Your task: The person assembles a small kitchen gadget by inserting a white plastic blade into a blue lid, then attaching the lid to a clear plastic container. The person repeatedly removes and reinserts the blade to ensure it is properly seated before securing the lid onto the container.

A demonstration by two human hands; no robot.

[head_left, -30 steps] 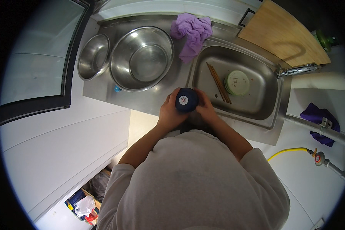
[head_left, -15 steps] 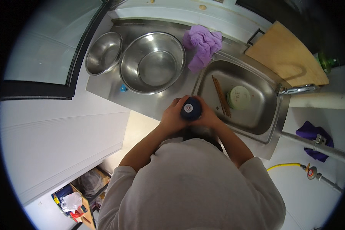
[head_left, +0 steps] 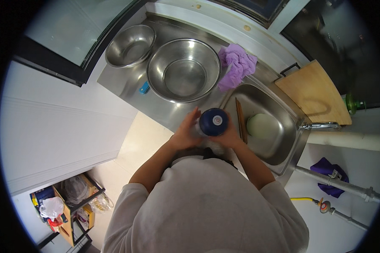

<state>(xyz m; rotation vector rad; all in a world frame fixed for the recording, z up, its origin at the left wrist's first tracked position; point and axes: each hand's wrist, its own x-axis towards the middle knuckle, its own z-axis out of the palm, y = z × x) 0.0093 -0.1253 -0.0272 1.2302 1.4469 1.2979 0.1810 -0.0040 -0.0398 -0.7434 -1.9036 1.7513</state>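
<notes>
A jar with a round dark blue lid [head_left: 214, 122] and what looks like a clear body is held in front of my chest, over the counter's front edge. My right hand [head_left: 231, 134] grips its right side. Against the opposite side lies my left hand [head_left: 185, 131], its fingers fairly straight and somewhat blurred, partly behind the clear body. The lid leans a little to the right. The jar's lower part is hidden from above.
Two steel bowls, one large [head_left: 184, 71] and one small [head_left: 131, 46], stand on the steel counter [head_left: 164, 110] near a blue-handled tool [head_left: 144, 88]. A purple cloth [head_left: 238, 62] lies by the sink [head_left: 278, 143], which holds chopsticks [head_left: 241, 120] and a pale round thing [head_left: 259, 125]. A cutting board [head_left: 314, 92] leans behind the faucet [head_left: 321, 125].
My view has turned, so the counter sits differently in it. My left fingers have straightened and loosened around the jar, whose lid now tilts to the right.
</notes>
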